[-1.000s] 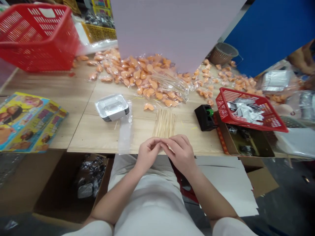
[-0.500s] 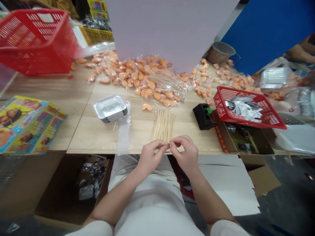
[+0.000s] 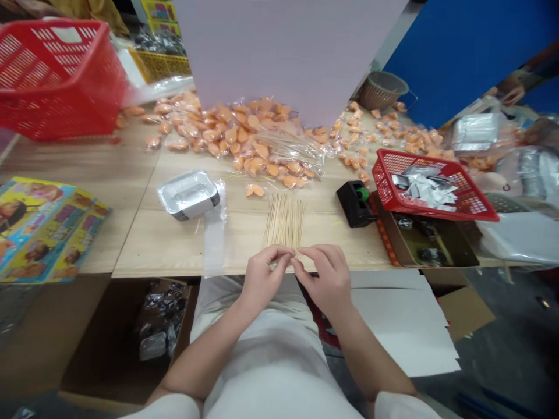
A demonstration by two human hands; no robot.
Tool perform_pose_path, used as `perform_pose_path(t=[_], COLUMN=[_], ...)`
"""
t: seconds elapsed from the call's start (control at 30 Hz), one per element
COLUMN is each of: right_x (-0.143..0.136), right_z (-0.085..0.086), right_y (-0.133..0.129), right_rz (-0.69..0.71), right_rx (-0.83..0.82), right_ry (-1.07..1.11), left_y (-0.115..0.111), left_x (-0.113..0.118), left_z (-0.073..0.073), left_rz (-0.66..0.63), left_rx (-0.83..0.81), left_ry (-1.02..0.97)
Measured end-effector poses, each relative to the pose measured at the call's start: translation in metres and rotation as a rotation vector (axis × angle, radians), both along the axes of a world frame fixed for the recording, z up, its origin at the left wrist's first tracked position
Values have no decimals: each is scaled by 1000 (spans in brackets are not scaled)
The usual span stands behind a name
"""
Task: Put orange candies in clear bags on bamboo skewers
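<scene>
A flat bundle of thin wooden skewers (image 3: 283, 220) lies on the wooden table (image 3: 174, 238) near its front edge. My left hand (image 3: 263, 274) and my right hand (image 3: 328, 278) meet at the near ends of the skewers, fingertips pinched together there. What the fingertips grip is too small to make out; it looks like skewer ends. A small foil tray (image 3: 188, 194) sits left of the skewers, with a clear plastic bag (image 3: 215, 233) lying beside it. Behind them spreads a heap of orange wrapped pieces (image 3: 244, 137).
A big red basket (image 3: 56, 75) stands at the back left. Colourful boxes (image 3: 39, 230) lie at the left. A black tape dispenser (image 3: 354, 202), a red basket of silver packets (image 3: 430, 186) and a cardboard box (image 3: 425, 244) are on the right. Another person's hand (image 3: 509, 93) shows at far right.
My hands shifted slightly at the skewer ends, fingertips parting a little and pinching together again. The view has tilted and slid a bit.
</scene>
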State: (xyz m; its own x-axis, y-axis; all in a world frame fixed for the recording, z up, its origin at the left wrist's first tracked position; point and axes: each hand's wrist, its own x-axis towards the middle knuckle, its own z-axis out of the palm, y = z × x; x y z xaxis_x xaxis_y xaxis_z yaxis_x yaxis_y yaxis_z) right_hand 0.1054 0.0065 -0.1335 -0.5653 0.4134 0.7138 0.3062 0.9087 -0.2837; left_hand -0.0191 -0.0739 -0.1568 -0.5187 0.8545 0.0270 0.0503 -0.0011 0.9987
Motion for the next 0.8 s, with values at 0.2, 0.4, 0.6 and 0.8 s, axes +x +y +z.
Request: perform_pose_path(t=[0.2,0.4,0.6,0.8], right_x=[-16,4,75,125], right_z=[-8,-6,-26,-108], right_y=[0,12,40,17], right_rz=[-32,-170,-139,-192], right_rx=[-13,-298,-810,-994], right_ry=[-19,136,205,-839], left_y=[-5,-4,-6,-5], left_x=[3,-3,-19,-31], left_z=[-2,-1,2,8], left_rz=[32,-39,-162,-359], left_rx=[1,-2,54,86], left_ry=[270,-112,-687,-904])
